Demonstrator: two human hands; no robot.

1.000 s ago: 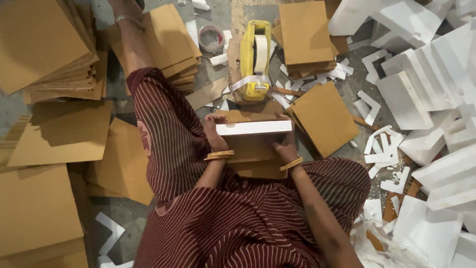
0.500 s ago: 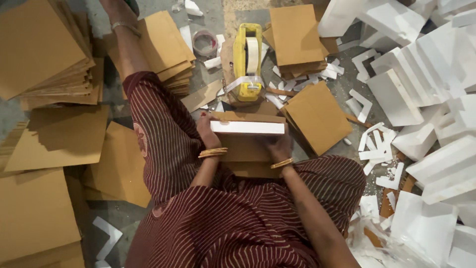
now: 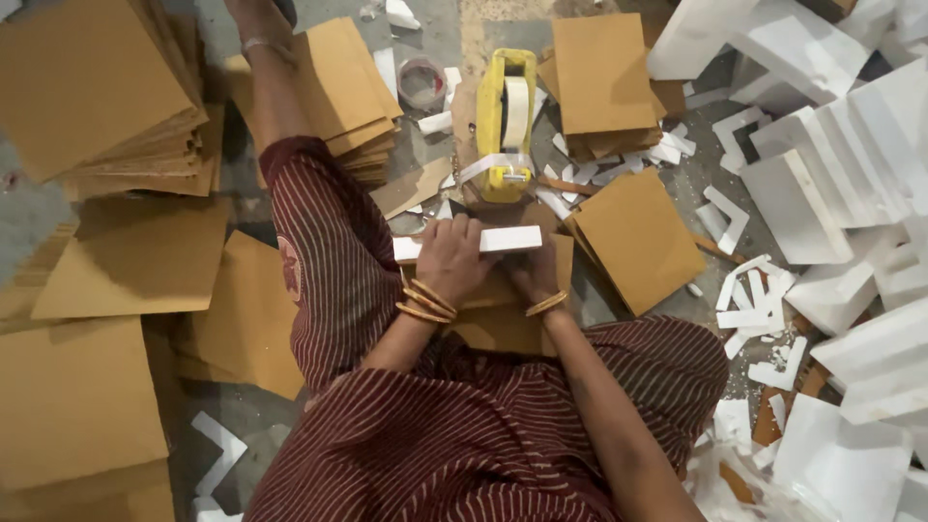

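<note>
Your left hand [image 3: 452, 259] lies fingers-down over the white foam strip [image 3: 503, 240], gripping it from above, and your right hand [image 3: 535, 280] sits just beside it, curled against the brown cardboard box [image 3: 503, 324] under the strip; how tightly its fingers close you cannot tell, since the left hand and the strip cover most of them. The strip rests across the top of the box, in front of your lap, on the floor.

At the far left, tall stacks of flat brown cardboard sheets [image 3: 92, 92] lean over more sheets spread loose on the floor [image 3: 29, 217]. Your left leg in striped maroon cloth [image 3: 324, 251] stretches out past another stack of sheets [image 3: 338, 87], with the bare foot near the top edge. Beside that stack stands a small round tape roll [image 3: 422, 84].

Straight ahead of your hands, just beyond the strip, stands a yellow tape dispenser [image 3: 505, 126], its white tape hanging down the front. To its right is a pile of brown cardboard squares [image 3: 601, 77], and nearer to you a single tilted cardboard piece [image 3: 638, 237] lies just beside the box.

Further right, small white foam offcuts [image 3: 744, 309] are scattered over the floor, and at the far right large white foam blocks [image 3: 851, 116] are heaped together.
</note>
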